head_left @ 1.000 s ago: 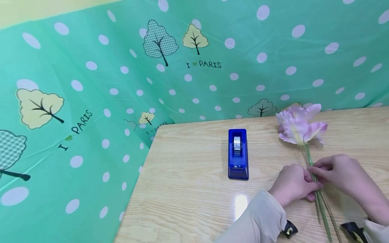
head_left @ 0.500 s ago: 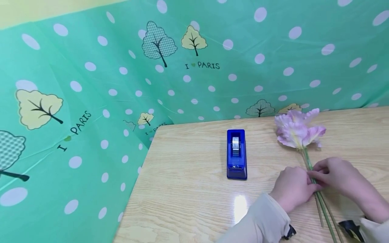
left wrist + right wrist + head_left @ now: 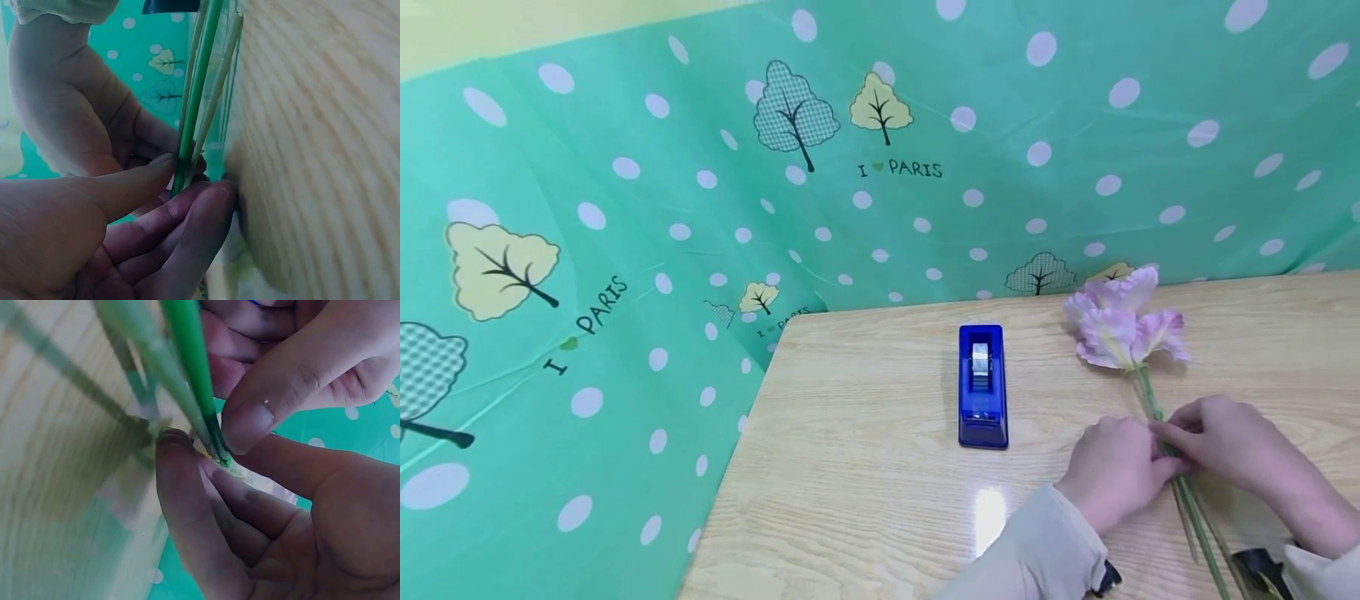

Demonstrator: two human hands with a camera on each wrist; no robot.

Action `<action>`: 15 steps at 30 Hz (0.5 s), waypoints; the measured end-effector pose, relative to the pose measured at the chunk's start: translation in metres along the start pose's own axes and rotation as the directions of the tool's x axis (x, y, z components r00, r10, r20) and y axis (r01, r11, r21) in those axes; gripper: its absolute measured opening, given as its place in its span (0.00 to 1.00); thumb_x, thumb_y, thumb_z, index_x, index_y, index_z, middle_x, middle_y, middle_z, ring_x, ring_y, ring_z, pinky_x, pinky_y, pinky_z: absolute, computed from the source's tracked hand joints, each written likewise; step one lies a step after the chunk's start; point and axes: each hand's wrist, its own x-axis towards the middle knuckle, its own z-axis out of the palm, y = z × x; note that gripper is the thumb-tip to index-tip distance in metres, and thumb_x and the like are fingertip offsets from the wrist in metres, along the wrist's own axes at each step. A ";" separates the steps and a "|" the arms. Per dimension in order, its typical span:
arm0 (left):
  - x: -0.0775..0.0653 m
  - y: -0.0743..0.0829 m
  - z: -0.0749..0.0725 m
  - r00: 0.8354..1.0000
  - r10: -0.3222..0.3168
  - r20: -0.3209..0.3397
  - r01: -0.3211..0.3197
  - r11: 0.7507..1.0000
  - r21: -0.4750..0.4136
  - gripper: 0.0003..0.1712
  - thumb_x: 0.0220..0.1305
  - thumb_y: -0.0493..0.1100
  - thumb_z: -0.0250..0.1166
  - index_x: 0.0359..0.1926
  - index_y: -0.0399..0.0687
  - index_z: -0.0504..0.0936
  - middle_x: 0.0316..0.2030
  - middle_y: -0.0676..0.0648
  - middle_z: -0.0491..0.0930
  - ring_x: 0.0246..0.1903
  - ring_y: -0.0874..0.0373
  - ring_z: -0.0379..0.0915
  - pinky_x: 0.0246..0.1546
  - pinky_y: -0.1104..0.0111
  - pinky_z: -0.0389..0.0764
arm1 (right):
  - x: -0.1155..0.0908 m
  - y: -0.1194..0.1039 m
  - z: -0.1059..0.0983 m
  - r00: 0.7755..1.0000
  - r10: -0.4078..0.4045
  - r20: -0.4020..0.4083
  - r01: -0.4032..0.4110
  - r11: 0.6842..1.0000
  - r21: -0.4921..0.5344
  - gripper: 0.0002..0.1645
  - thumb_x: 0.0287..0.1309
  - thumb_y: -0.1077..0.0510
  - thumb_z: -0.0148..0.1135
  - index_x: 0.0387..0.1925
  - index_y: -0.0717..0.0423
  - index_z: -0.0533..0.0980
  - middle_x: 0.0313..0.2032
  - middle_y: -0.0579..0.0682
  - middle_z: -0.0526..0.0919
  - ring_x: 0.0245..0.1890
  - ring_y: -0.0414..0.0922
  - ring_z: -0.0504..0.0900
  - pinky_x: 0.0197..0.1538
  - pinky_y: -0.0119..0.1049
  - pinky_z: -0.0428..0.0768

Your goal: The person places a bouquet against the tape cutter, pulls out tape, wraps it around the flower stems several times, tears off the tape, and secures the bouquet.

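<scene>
A bunch of pale pink-lilac flowers (image 3: 1122, 325) lies over the wooden table, heads toward the back and long stems (image 3: 1206, 537) toward the front. In the head view, my left hand (image 3: 1112, 467) holds the stems partway down from the left. My right hand (image 3: 1232, 442) meets it from the right, thumb and fingers pinching the same stems just above. In the left wrist view, green stems (image 3: 200, 87) run between thumb and fingers. The right wrist view has stems (image 3: 187, 356) passing into the fingertips of both hands. Fingers partly hide the gripped part.
A blue tape dispenser (image 3: 982, 387) with a roll of clear tape stands left of the hands on the wooden table (image 3: 842, 467). Behind and to the left hangs a green cloth (image 3: 880, 225) with dots and printed trees. Dark straps (image 3: 1262, 571) show near the cuffs.
The flower heads have shifted a little to the left, and the stems turned slightly with them. Both hands stay on the stems, moving slightly left. The tape dispenser stays put on the table.
</scene>
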 end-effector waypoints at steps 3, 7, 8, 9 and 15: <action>-0.002 -0.004 -0.003 1.000 0.012 -0.002 -0.012 1.000 0.002 0.34 0.65 0.69 0.58 0.08 0.59 0.69 0.05 0.60 0.60 0.08 0.70 0.54 0.12 0.77 0.58 | -0.001 -0.003 0.000 1.000 0.002 0.008 -0.002 1.000 0.001 0.21 0.72 0.51 0.55 0.24 0.50 0.84 0.20 0.42 0.80 0.21 0.42 0.70 0.27 0.33 0.66; -0.004 -0.009 -0.010 1.000 0.007 -0.017 -0.006 1.000 0.011 0.33 0.66 0.67 0.58 0.07 0.61 0.69 0.06 0.62 0.61 0.09 0.70 0.55 0.13 0.78 0.58 | -0.002 -0.005 0.001 1.000 0.009 0.000 -0.009 1.000 -0.017 0.22 0.71 0.49 0.54 0.24 0.51 0.84 0.16 0.43 0.76 0.19 0.42 0.69 0.25 0.34 0.64; -0.004 -0.010 -0.012 1.000 0.003 -0.024 -0.003 1.000 0.011 0.33 0.67 0.67 0.58 0.08 0.62 0.69 0.06 0.62 0.61 0.10 0.70 0.55 0.14 0.78 0.58 | -0.003 -0.006 0.000 1.000 0.006 -0.011 -0.006 1.000 -0.029 0.21 0.71 0.50 0.55 0.25 0.53 0.84 0.17 0.45 0.78 0.20 0.44 0.72 0.25 0.36 0.68; -0.004 -0.011 -0.013 1.000 0.000 -0.029 0.001 1.000 0.006 0.32 0.67 0.66 0.58 0.08 0.62 0.70 0.06 0.62 0.61 0.10 0.71 0.55 0.14 0.78 0.57 | -0.003 -0.006 -0.001 1.000 0.005 -0.023 -0.006 0.999 -0.037 0.20 0.70 0.50 0.56 0.27 0.55 0.85 0.19 0.48 0.80 0.21 0.47 0.76 0.26 0.39 0.72; -0.005 -0.015 -0.028 0.994 0.027 -0.102 -0.027 1.000 0.006 0.27 0.69 0.62 0.59 0.12 0.66 0.72 0.08 0.65 0.61 0.12 0.73 0.55 0.14 0.79 0.57 | -0.005 -0.016 -0.010 0.988 -0.025 -0.149 0.015 0.998 -0.069 0.22 0.68 0.52 0.60 0.41 0.72 0.81 0.32 0.62 0.87 0.34 0.63 0.84 0.35 0.59 0.79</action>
